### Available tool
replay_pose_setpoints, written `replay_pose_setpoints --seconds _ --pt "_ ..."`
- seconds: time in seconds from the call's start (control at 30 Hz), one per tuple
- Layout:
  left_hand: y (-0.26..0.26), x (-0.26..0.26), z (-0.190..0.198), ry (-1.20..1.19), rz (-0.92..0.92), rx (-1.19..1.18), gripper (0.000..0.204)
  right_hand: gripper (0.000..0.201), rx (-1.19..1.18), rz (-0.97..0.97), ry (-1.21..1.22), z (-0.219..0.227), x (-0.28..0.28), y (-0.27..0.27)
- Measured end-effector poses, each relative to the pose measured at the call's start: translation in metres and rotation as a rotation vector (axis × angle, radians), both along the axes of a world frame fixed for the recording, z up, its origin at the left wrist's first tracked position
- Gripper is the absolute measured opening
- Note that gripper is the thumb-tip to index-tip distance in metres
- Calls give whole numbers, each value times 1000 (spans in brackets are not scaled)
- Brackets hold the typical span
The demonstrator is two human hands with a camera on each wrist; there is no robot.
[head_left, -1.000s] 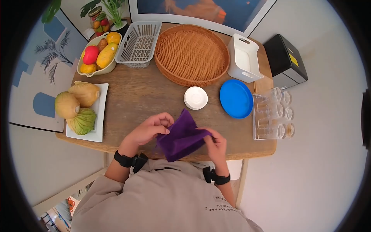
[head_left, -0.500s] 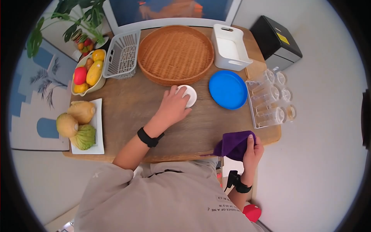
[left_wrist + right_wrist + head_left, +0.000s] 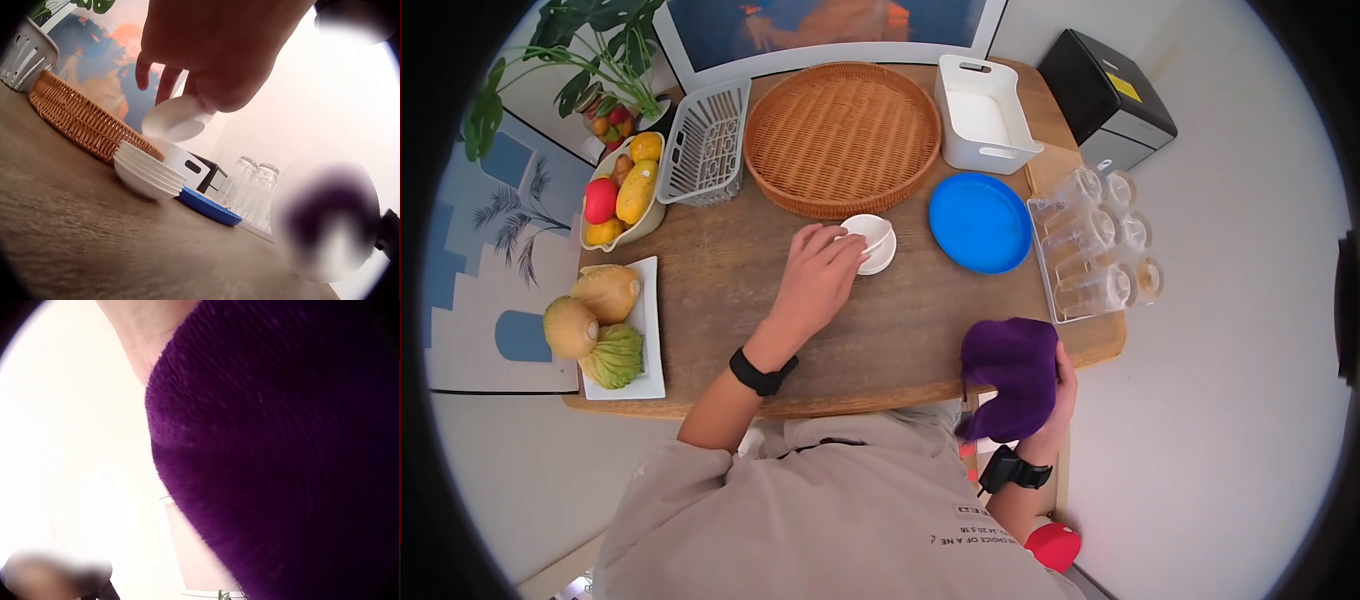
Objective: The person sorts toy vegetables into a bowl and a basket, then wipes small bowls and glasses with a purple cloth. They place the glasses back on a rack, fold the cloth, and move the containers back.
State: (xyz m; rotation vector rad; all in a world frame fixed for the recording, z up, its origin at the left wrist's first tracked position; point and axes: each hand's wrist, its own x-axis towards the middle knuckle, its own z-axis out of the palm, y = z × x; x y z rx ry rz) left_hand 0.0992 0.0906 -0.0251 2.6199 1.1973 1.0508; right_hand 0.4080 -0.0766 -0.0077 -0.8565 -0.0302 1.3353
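Observation:
My left hand (image 3: 815, 275) pinches a small white bowl (image 3: 868, 231), tilted and lifted off the stack of white bowls (image 3: 880, 262). In the left wrist view the held bowl (image 3: 175, 119) hangs from the fingertips above several nested bowls (image 3: 147, 172). At the table's front right edge, a purple cloth (image 3: 1012, 375) is draped over my right hand (image 3: 1058, 400), which holds it from beneath; most of the fingers are hidden. The cloth (image 3: 269, 450) fills much of the right wrist view.
Behind the bowls lies a round wicker tray (image 3: 840, 135), with a grey basket (image 3: 705, 140) and white bin (image 3: 988, 120) beside it. A blue plate (image 3: 980, 223) and upturned glasses (image 3: 1090, 235) are at right. Fruit (image 3: 637, 190) and a white plate (image 3: 650, 330) stand left.
The left hand left the cloth, reached to the bowls and raised one off the stack. The right hand moved right with the cloth, which now spreads over it.

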Motion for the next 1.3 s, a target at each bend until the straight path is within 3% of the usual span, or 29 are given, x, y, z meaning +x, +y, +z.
replay_pose_setpoints --seconds 0.03,0.13,0.23,0.33,0.37,0.43,0.63,0.73,0.83,0.93,1.03,1.07,1.17,1.2,1.3 --pt "-6 -3 7 -39 8 67 18 30 -15 -25 39 2 -3 3" --pt "-36 -18 19 -35 -49 -35 20 35 -41 -75 56 4 1 5" --pt "-69 -32 1 -26 -167 -82 24 43 103 27 26 17 -8 7" --pt "-95 -43 -12 31 -188 -121 28 54 306 206 -294 29 -36 24" --pt "-101 -46 -17 43 -185 -143 28 63 293 220 -298 30 -48 28" --pt "-107 -50 -26 63 -172 -136 29 63 263 228 -417 23 -78 36" --pt "-110 -55 -31 68 -152 -179 30 52 198 514 -362 -13 -136 53" --pt "-110 -59 -36 57 -154 -213 29 52 186 569 -401 -9 -148 54" --pt "-111 -64 -40 37 -173 -234 28 59 331 572 -462 10 -155 58" --pt "-112 -77 -42 -60 -168 -277 23 57 506 997 -637 22 -153 58" --pt "-117 -103 -43 -298 -50 -360 13 48 564 1167 -934 33 -153 63" --pt "-116 -115 -36 -357 7 -342 11 34 498 1059 -934 23 -149 61" --pt "-118 -126 -12 -468 131 -301 11 25 336 969 -1041 5 -138 66" --pt "-119 -128 -5 -491 158 -290 13 18 389 828 -1183 -1 -145 65" --pt "-111 -94 19 -391 198 -350 14 16 359 861 -1465 -6 -158 66"
